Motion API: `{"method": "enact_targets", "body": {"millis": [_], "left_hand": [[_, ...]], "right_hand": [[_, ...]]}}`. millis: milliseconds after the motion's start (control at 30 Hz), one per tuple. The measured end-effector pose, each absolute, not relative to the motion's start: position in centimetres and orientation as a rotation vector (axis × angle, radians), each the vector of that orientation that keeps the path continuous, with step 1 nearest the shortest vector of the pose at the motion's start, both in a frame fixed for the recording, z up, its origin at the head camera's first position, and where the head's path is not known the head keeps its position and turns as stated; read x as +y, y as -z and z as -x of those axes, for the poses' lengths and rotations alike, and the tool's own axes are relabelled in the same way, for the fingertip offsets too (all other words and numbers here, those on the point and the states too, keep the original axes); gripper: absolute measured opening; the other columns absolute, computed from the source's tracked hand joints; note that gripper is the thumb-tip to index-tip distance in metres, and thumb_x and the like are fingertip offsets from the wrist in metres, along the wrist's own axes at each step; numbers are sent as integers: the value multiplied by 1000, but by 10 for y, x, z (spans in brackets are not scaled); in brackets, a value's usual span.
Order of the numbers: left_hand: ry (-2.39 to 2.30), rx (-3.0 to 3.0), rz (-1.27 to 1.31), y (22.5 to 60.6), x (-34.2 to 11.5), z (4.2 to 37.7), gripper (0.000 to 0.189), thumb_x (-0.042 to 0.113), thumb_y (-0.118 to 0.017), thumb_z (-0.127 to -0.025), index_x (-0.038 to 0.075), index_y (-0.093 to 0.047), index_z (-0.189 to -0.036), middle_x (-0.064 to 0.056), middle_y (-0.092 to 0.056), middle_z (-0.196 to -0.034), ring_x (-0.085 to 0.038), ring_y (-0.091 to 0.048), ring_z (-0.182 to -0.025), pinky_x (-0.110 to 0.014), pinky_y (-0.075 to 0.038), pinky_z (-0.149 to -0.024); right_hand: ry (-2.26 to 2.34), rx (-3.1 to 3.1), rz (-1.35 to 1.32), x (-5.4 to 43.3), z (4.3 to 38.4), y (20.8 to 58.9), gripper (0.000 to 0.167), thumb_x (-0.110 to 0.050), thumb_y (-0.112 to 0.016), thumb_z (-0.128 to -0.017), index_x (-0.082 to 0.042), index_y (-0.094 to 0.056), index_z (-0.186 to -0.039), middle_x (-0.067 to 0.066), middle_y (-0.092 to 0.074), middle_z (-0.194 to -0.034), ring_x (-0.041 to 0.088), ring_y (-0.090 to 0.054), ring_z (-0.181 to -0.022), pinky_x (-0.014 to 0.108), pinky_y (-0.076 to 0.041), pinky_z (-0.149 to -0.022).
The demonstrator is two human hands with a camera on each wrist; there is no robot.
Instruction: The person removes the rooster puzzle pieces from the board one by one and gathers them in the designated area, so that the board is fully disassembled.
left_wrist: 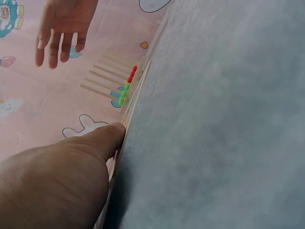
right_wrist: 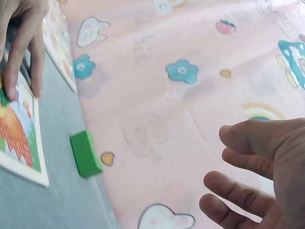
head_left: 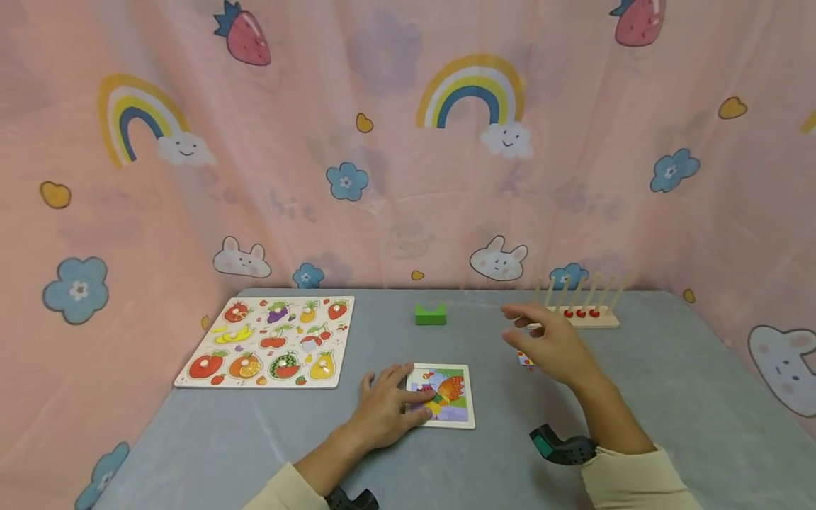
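Observation:
A small framed picture puzzle [head_left: 460, 421] with a colourful bird picture lies flat on the table. My left hand [head_left: 385, 411] rests on its left side, fingers extended over the picture; the thumb [left_wrist: 112, 136] touches it in the left wrist view. My right hand [head_left: 553, 343] is raised above the table to the right of the puzzle, fingers slightly bent and apart, with nothing in them in the right wrist view. Below its fingertips lies a small colourful piece [head_left: 525, 360], partly hidden by the hand, too small to tell its kind.
A fruit peg-puzzle board [head_left: 299, 368] lies at the left. A green notched block [head_left: 430, 316] stands behind the framed puzzle. At the back right is a wooden peg stand [head_left: 599, 322] with red and green beads, partly behind my right hand. A pink curtain [head_left: 395, 212] encloses the grey table.

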State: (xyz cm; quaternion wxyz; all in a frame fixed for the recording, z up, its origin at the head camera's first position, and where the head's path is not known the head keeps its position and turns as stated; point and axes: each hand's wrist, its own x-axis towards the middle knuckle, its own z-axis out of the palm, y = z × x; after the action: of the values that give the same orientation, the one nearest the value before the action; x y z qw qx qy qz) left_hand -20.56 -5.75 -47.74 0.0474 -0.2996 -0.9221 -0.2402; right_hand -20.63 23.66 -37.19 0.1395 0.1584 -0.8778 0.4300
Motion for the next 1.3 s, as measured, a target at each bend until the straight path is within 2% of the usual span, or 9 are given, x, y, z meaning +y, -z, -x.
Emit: {"method": "enact_targets", "body": {"millis": [200, 400, 733, 967, 1167, 1300], "left_hand": [[735, -2806, 921, 478, -56, 206, 33, 46, -67, -87, 34, -71, -118, -9, -43, -146, -32, -36, -132, -67, -17, -97], [730, -2815, 917, 479, -55, 206, 33, 47, -67, -87, 35, -71, -118, -9, -42, -146, -32, -36, -132, -67, -16, -97], [741, -2813, 915, 479, -56, 208, 33, 46, -66, -88, 33, -71, -118, -11, -42, -147, -33, -36, -132, -68, -16, -97], [721, -2822, 912, 477, -57, 210, 33, 47, -66, -88, 33, -71, -119, -10, -42, -146, -32, -36, -132, -68, -17, -96], [725, -2834, 921, 477, -59, 208, 34, 47, -65, -89, 33, -71, -119, -11, -41, -147, -33, -35, -133, -68, -16, -96], [728, -2839, 926, 477, -59, 206, 33, 47, -65, -89, 33, -71, -119, -10, -41, -147, -32, -34, -133, -68, -16, -97]], "right_hand": [[-1246, -2491, -483, 214, 212, 379, 36, -16, -69, -89, -3, -65, -123, 11, -64, -115, 26, -56, -99, 45, -43, -79], [-1305, -2475, -508, 197, 217, 386, 34, -14, -69, -89, -3, -65, -121, 12, -64, -113, 27, -55, -100, 49, -43, -81], [-1323, -2441, -591, 174, 229, 414, 31, -10, -70, -86, 1, -68, -114, 14, -65, -106, 30, -58, -94, 53, -46, -76], [-1319, -2501, -563, 164, 229, 431, 30, -10, -70, -87, -2, -68, -115, 11, -66, -107, 29, -58, -95, 45, -47, -76], [-1374, -2522, -508, 156, 228, 448, 29, -11, -69, -86, -2, -69, -114, 9, -65, -109, 30, -58, -100, 51, -48, -82], [-1373, -2562, -501, 155, 229, 461, 29, -10, -71, -85, -2, -70, -113, 6, -64, -108, 29, -57, -105, 52, -44, -89]]}}
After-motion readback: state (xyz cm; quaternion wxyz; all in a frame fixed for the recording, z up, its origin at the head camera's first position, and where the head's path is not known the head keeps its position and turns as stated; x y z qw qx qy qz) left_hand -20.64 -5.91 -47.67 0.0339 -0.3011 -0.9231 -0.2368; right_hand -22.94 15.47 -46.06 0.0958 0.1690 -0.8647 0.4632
